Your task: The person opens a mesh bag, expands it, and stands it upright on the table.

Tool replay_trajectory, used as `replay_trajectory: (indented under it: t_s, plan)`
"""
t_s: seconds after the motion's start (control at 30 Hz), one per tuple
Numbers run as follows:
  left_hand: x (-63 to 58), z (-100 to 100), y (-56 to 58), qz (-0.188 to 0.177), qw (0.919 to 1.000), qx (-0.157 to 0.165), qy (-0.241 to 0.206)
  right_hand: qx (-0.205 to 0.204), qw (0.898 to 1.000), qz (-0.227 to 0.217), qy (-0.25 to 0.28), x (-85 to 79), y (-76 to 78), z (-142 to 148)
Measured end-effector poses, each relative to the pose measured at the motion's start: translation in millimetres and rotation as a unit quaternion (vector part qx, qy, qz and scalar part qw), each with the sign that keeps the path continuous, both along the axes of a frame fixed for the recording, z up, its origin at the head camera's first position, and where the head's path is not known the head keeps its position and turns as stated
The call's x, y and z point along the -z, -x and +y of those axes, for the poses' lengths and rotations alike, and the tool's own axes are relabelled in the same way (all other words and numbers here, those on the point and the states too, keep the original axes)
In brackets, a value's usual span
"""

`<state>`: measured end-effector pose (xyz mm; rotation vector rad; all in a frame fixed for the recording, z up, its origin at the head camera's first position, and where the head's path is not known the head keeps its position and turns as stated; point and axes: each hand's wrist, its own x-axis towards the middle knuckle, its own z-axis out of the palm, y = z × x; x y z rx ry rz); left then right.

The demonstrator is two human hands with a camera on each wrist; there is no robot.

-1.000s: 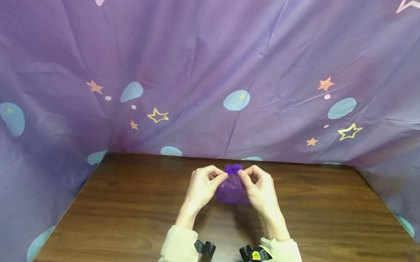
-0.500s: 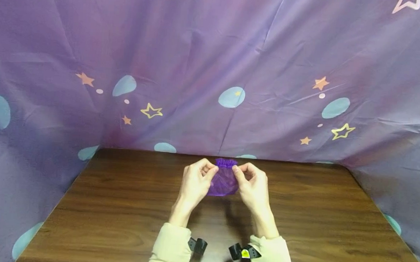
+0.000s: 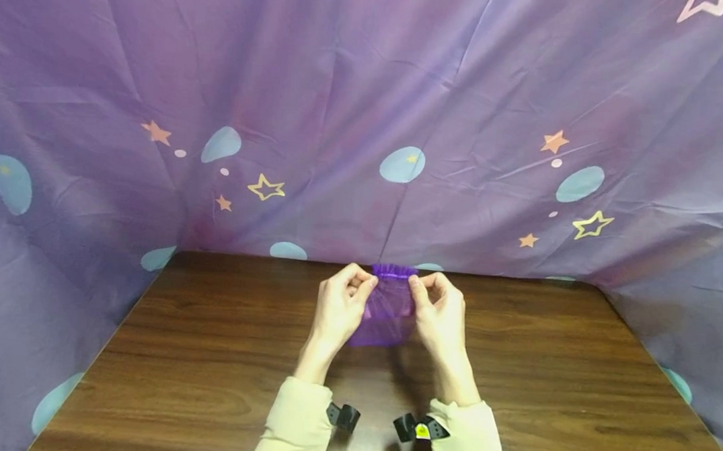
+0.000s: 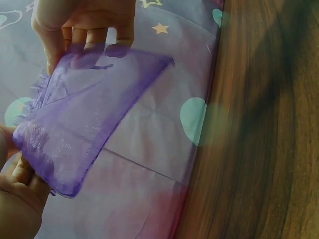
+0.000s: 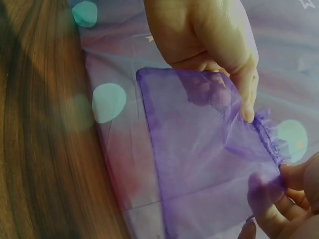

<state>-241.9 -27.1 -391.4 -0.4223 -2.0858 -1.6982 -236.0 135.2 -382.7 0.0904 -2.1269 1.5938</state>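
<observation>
Landmark: the purple mesh pouch (image 3: 390, 302). Largest first: star-print curtain (image 3: 318, 102) stands behind the pouch and to both sides; wood table (image 3: 211, 340) lies below it. Pale sleeves (image 3: 295, 421) reach in from the pouch's near side. Left hand (image 3: 337, 308), at the pouch's left: thumb and forefinger pinch that end of the neck. Right hand (image 3: 442, 320), at the pouch's right: same pinch on the opposite end. Pouch hangs between the two, apparently raised off the table, lower edge slanting. Black mounts (image 3: 348, 419) sit by the sleeves, nearer the person than the pouch. Smallest: ruffled neck (image 3: 394, 271), top of pouch. Change over the last second: neck went from a tight, narrow bunch to a wider, flatter span; fingertips farther apart. Judged meaning: the gather is being loosened; cannot tell whether the mouth has parted. Edges: table's back edge shows level with the pouch's top, curtain directly behind, so forward room looks limited. Sideways from the pouch, wood extends well past both hands; toward the person, sleeves and mounts flank the gap.
</observation>
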Motion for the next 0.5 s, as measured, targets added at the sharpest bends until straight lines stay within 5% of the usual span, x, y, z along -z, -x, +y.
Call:
replay_trajectory:
  t_s: [0.27, 0.5]
  plan:
    - [0.7, 2.1, -0.2, -0.004, 0.9999, 0.001, -0.015, -0.018, 1.000, -0.021, 0.014, -31.3, -22.9, -8.7]
    - [1.0, 3.0, 0.2, 0.010, 0.9996, -0.005, -0.027, -0.018, 0.998, -0.030, 0.045, -20.7, -17.1, -6.0]
